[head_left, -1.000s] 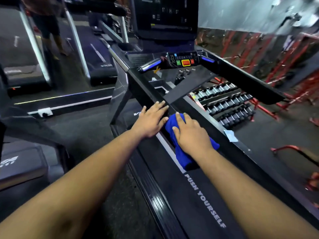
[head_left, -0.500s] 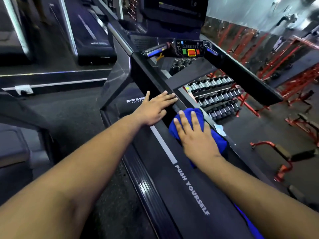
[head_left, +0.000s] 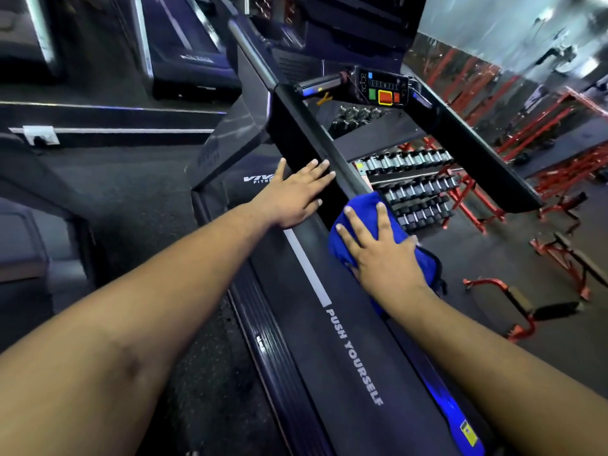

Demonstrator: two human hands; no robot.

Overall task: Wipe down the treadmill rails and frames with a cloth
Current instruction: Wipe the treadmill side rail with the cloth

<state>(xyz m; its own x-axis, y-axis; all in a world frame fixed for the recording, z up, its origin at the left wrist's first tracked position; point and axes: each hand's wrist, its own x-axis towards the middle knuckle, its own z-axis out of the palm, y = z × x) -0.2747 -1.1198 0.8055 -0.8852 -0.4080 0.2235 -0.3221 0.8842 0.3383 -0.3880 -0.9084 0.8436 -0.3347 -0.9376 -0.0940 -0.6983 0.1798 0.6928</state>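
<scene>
Pressing the blue cloth (head_left: 348, 245) flat under our right hand (head_left: 385, 255), fingers (head_left: 381, 218) straight and spread, we are working it on the treadmill's right side rail (head_left: 441, 399) beside the belt (head_left: 329, 373). Our left hand (head_left: 292, 195) is resting on the handrail (head_left: 296, 133), fingers extended, gripping nothing. We are judging the cloth soft, light, prone to bunching; a flat palm at its middle is controlling it best.
</scene>
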